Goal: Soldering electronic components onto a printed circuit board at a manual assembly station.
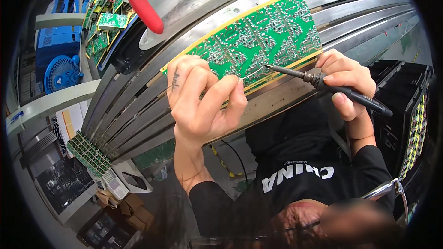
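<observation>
Left hand (199, 99) pinching thin silvery wire (254, 73), right hand (348, 79) gripping black pen-shaped soldering iron (317, 81), over green rectangular circuit board (256, 41)

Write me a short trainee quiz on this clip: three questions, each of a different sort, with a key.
1. Which hand holds the slim black soldering iron whose metal tip points at the flat, rectangular green circuit board?
2. True or false: the left hand lies flat with its fingers spread.
3. Where in the picture is the round blue plastic fan?
A) Right edge
B) Left side
C) Bottom centre

Key:
1. The right hand.
2. False; its fingers are curled, thumb and forefinger pinching a thin silvery wire.
3. B
</observation>
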A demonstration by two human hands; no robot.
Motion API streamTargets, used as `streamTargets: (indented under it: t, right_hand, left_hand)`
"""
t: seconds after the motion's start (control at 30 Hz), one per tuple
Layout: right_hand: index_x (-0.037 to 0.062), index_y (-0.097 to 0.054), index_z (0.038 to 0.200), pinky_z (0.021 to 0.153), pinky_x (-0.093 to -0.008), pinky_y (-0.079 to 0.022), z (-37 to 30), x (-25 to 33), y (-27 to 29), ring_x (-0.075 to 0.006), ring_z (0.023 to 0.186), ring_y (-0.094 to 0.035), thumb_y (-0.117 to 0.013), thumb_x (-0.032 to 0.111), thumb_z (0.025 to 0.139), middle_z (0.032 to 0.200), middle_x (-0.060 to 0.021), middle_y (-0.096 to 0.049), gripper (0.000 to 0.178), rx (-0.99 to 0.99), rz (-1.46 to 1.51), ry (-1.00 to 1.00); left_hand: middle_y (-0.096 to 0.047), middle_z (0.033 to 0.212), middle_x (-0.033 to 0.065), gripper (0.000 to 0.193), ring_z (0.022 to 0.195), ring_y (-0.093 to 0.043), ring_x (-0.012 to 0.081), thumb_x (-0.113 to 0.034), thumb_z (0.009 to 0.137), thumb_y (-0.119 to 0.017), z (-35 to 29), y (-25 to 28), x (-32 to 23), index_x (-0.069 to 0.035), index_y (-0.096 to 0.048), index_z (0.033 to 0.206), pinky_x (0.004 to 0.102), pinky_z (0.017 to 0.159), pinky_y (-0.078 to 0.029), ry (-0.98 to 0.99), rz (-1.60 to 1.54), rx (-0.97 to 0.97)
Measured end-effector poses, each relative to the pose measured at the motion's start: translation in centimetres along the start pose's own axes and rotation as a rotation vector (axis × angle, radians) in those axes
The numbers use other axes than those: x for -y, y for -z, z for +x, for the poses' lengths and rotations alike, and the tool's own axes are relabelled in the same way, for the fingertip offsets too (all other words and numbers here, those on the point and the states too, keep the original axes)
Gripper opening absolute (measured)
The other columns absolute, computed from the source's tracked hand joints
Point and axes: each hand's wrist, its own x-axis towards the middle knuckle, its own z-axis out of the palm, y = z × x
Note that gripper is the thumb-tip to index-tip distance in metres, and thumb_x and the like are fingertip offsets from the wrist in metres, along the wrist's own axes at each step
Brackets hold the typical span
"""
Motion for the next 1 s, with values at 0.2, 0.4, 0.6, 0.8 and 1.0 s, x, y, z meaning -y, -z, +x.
streamTargets:
  t: [0.2,0.4,0.6,0.8,1.0]
  right_hand:
    - [-0.0030,-0.074,0.096,0.073,-0.0403,-0.054,1.1,0.8,0.5,-0.0256,0.068,-0.058,-0.070,0.013,0.083,0.078,-0.0127,-0.066,0.021,0.068,-0.040,0.004]
    - [-0.0029,-0.074,0.097,0.069,-0.0390,-0.052,2.1,1.6,0.9,-0.0250,0.068,-0.058,-0.070,0.013,0.083,0.080,-0.0125,-0.066,0.022,0.159,-0.160,0.081]
    - [-0.0021,-0.074,0.098,0.068,-0.0400,-0.051,2.6,2.5,0.9,-0.0254,0.068,-0.056,-0.071,0.013,0.082,0.082,-0.0141,-0.066,0.022,0.193,-0.238,0.172]
    - [-0.0003,-0.072,0.109,0.080,-0.0438,-0.052,1.9,0.9,3.8,-0.0274,0.072,-0.057,-0.060,0.011,0.090,0.087,-0.0190,-0.068,0.025,-0.228,-0.258,0.343]
    - [-0.0051,-0.067,0.126,0.087,-0.0339,-0.054,8.9,-3.6,6.5,-0.0263,0.092,-0.068,-0.055,0.000,0.097,0.104,-0.0207,-0.073,0.033,-0.477,-0.318,0.311]
  left_hand:
    - [-0.043,0.073,0.0004,0.015,0.073,-0.051,0.0221,-0.001,0.070,-0.073,-0.1,-0.2,0.0,-0.009,-0.068,0.082,0.0400,0.081,-0.047,-0.046,0.056,0.052]
    - [-0.044,0.073,0.0009,0.016,0.073,-0.053,0.0225,-0.001,0.071,-0.073,0.0,-0.1,-0.2,-0.009,-0.068,0.084,0.0397,0.083,-0.047,-0.080,0.120,0.079]
    - [-0.053,0.079,0.0020,0.018,0.074,-0.053,0.0225,0.000,0.072,-0.075,0.1,1.6,-0.1,-0.008,-0.070,0.087,0.0384,0.081,-0.048,-0.006,0.181,0.004]
    - [-0.056,0.078,0.0018,0.020,0.074,-0.053,0.0208,0.006,0.074,-0.077,0.5,2.6,1.1,-0.007,-0.071,0.089,0.0336,0.075,-0.046,0.022,0.237,-0.148]
    - [-0.054,0.075,0.0008,0.019,0.071,-0.051,0.0201,0.005,0.074,-0.079,0.1,2.6,1.3,-0.007,-0.072,0.088,0.0335,0.073,-0.044,0.051,0.218,-0.112]
